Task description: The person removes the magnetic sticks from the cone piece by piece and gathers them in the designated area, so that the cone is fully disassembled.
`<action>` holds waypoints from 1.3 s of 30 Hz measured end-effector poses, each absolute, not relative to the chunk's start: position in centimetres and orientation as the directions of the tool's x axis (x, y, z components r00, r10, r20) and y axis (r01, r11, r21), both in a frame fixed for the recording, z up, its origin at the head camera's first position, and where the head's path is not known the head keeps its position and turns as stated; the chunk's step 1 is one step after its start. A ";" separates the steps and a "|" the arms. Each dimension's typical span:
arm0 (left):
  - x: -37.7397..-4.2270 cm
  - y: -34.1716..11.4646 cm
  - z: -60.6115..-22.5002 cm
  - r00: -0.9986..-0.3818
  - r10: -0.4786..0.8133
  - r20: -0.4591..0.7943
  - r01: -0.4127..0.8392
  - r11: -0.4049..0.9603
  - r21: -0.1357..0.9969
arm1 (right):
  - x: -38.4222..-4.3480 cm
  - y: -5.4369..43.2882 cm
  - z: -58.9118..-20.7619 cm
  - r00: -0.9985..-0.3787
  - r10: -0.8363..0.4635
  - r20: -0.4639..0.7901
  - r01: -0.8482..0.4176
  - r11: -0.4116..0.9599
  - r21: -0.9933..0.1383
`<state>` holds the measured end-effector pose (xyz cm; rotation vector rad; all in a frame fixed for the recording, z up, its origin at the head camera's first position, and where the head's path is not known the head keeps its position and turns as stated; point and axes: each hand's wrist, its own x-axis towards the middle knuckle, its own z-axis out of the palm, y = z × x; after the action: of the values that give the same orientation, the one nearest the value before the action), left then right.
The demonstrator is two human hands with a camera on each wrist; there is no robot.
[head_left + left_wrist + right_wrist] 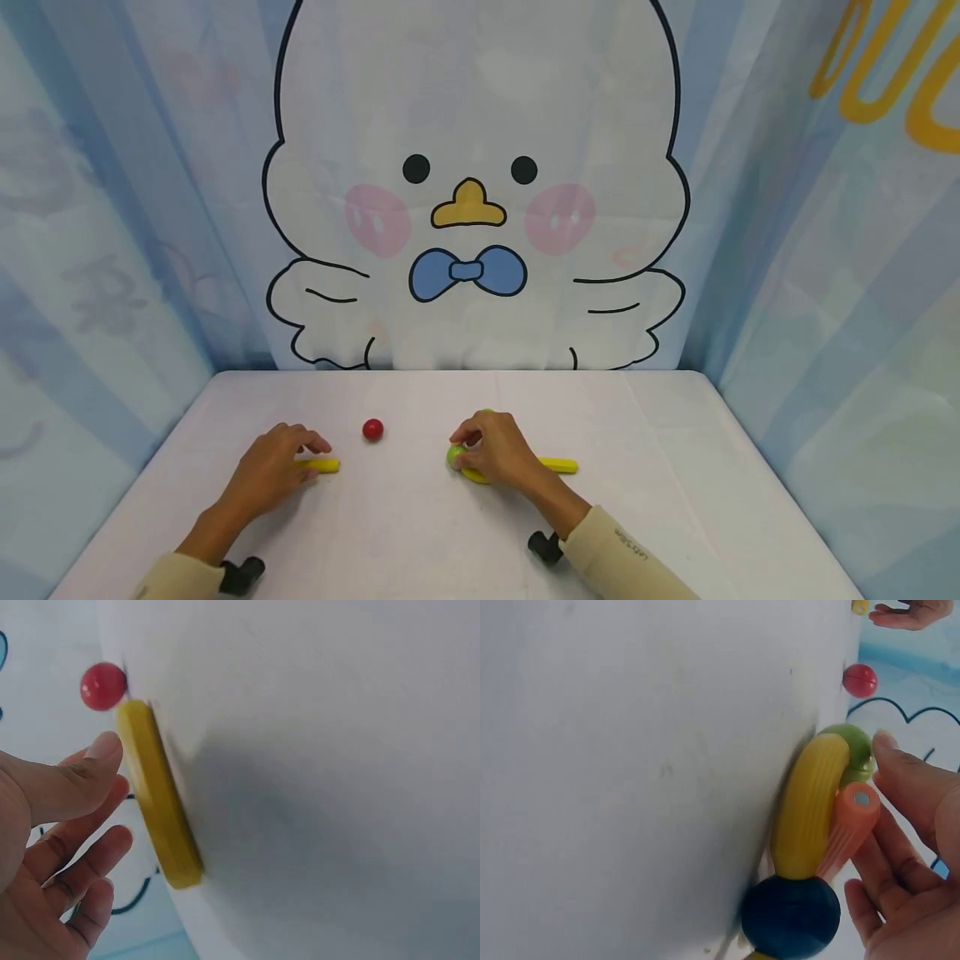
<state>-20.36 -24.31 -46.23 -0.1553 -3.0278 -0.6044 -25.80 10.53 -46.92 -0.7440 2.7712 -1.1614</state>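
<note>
My left hand (273,467) is beside a straight yellow rod (159,795) lying on the table, fingers loosely bent and thumb close along its side. A red ball (372,430) sits beyond that rod's far end. My right hand (495,448) has its thumb and forefinger at a green ball (454,456), pinching it at one end of a joined piece. From this ball a curved yellow rod (810,806) runs to a dark blue ball (790,918). An orange rod (851,821) with a metal disc in its end lies alongside, partly hidden by the fingers.
Another straight yellow rod (559,465) extends to the right from under my right wrist. A bit of green (487,410) peeks out above that hand. The white table (390,550) ends at a curtain (472,333) with a cartoon bird.
</note>
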 end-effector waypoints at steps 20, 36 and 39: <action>-21.3 -11.2 -45.7 -0.938 0.192 0.289 0.318 0.809 0.495 | -28.7 13.6 -46.1 -0.959 -0.250 0.136 -0.270 0.646 -0.714; -23.4 -4.8 -47.7 -0.845 0.405 0.348 0.521 0.767 0.373 | -30.3 13.8 -47.0 -0.961 -0.265 0.077 -0.237 0.651 -0.722; -23.5 -4.5 -47.7 -0.850 0.402 0.342 0.515 0.773 0.371 | -30.3 13.7 -47.1 -0.961 -0.263 0.082 -0.241 0.657 -0.714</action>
<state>-23.54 -4.55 -47.72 -0.7162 -2.7239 -0.6745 -30.32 13.73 -47.09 -0.4307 2.8337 -1.2148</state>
